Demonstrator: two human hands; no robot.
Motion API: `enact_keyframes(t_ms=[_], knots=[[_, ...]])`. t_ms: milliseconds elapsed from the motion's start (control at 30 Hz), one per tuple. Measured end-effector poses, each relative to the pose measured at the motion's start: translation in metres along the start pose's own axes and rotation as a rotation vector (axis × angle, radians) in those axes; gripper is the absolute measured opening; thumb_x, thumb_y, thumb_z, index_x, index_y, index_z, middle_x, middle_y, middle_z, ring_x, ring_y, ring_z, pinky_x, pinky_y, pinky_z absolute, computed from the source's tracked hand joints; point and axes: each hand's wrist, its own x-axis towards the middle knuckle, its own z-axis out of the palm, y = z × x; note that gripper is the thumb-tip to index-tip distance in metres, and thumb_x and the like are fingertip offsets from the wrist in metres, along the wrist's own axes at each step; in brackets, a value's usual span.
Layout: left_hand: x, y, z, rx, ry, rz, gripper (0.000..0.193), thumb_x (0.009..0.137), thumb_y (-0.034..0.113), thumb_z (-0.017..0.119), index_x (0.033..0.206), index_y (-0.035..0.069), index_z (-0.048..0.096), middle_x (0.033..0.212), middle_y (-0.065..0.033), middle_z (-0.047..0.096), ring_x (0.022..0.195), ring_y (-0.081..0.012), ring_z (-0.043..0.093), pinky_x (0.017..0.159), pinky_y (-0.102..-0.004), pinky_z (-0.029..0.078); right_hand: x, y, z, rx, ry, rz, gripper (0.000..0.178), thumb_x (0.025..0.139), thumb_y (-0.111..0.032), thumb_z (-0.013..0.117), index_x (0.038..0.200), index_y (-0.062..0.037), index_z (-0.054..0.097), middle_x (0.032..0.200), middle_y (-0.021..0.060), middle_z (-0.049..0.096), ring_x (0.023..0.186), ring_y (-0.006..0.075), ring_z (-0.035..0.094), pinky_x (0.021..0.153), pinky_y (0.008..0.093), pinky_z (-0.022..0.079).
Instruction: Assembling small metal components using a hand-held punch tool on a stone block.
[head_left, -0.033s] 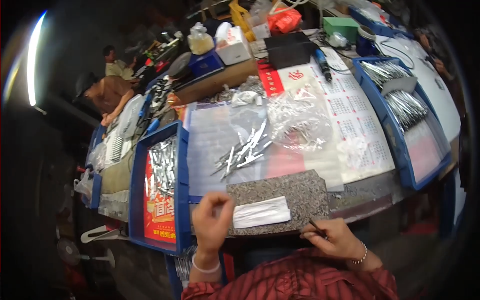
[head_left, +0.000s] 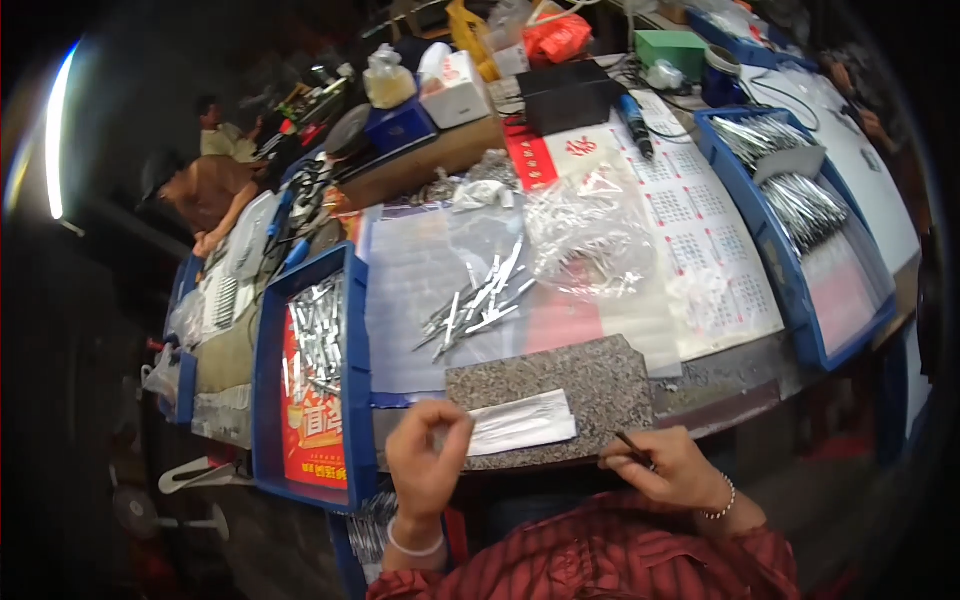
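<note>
My left hand [head_left: 428, 455] is closed at the left edge of a speckled stone slab [head_left: 610, 385], its thumb and forefinger pressed together. Whether anything is between those fingers is hidden. A white folded strip [head_left: 525, 422], cloth or paper, lies on the slab just beside this hand. At the slab's lower right corner, my right hand [head_left: 672, 470] grips a thin dark stick-like tool [head_left: 632, 444], its tip pointing up and left. Beyond the slab, a loose pile of slim silvery metal pieces [head_left: 485, 305] rests on a clear plastic sheet [head_left: 400, 290].
At left stands a blue tray [head_left: 362, 400] with metal pieces; another blue tray [head_left: 815, 325] at right holds bundled metal rods. A crumpled clear bag [head_left: 590, 235], a calendar sheet [head_left: 735, 300] and a blue-black rotary tool [head_left: 635, 125] lie farther back. Two people sit at far left.
The whole view has shifted slightly. My left hand sits a little nearer the white strip and covers its left end; my right hand keeps its grip on the dark tool.
</note>
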Motion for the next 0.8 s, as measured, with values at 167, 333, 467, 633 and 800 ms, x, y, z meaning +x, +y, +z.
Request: enact_keyframes(t_ms=[167, 333, 467, 633, 800], knots=[[-0.045, -0.004, -0.005, -0.236, -0.085, -0.091, 0.013, 0.076, -0.008, 0.07, 0.082, 0.001, 0.062, 0.077, -0.0033, 0.06, 0.069, -0.0094, 0.055, 0.064, -0.0218, 0.043, 0.022, -0.01, -0.021, -0.16, 0.185, -0.059, 0.012, 0.088, -0.01, 0.065, 0.096, -0.0015, 0.066, 0.072, 0.0139, 0.065, 0.062, 0.0254, 0.066, 0.057, 0.0315, 0.049], [-0.061, -0.012, -0.011, -0.488, -0.222, -0.117, 0.015, 0.075, -0.007, 0.072, 0.084, -0.001, 0.063, 0.082, -0.0054, 0.061, 0.076, -0.0113, 0.056, 0.069, -0.0226, 0.044, 0.085, -0.002, -0.058, -0.376, 0.358, -0.093, 0.016, 0.09, -0.016, 0.063, 0.091, 0.0, 0.065, 0.066, 0.0147, 0.062, 0.055, 0.0228, 0.06, 0.054, 0.0328, 0.045], [-0.076, -0.02, -0.02, -0.652, -0.238, -0.164, 0.014, 0.076, -0.006, 0.071, 0.088, -0.002, 0.065, 0.087, -0.0079, 0.062, 0.077, -0.0126, 0.057, 0.07, -0.0224, 0.043, 0.15, 0.032, -0.067, -0.633, 0.342, -0.201, 0.015, 0.087, -0.013, 0.06, 0.09, 0.0009, 0.065, 0.072, 0.0198, 0.065, 0.07, 0.0362, 0.065, 0.064, 0.0443, 0.049], [-0.086, -0.014, -0.024, -0.55, -0.193, -0.094, 0.008, 0.087, 0.002, 0.064, 0.088, -0.004, 0.069, 0.083, -0.0101, 0.06, 0.077, -0.017, 0.052, 0.071, -0.0278, 0.039, 0.191, 0.065, -0.056, -1.071, 0.298, -0.121, 0.015, 0.084, -0.014, 0.061, 0.092, -0.0027, 0.058, 0.094, 0.0172, 0.062, 0.082, 0.038, 0.065, 0.072, 0.0442, 0.053], [-0.088, -0.017, -0.026, -0.417, -0.165, -0.043, 0.008, 0.087, -0.001, 0.062, 0.087, -0.005, 0.069, 0.081, -0.0075, 0.058, 0.076, -0.015, 0.052, 0.068, -0.0256, 0.038, 0.206, 0.067, -0.045, -1.166, 0.315, -0.191, 0.011, 0.08, -0.008, 0.061, 0.089, -0.0016, 0.059, 0.092, 0.0169, 0.062, 0.077, 0.0339, 0.067, 0.065, 0.0414, 0.055]])
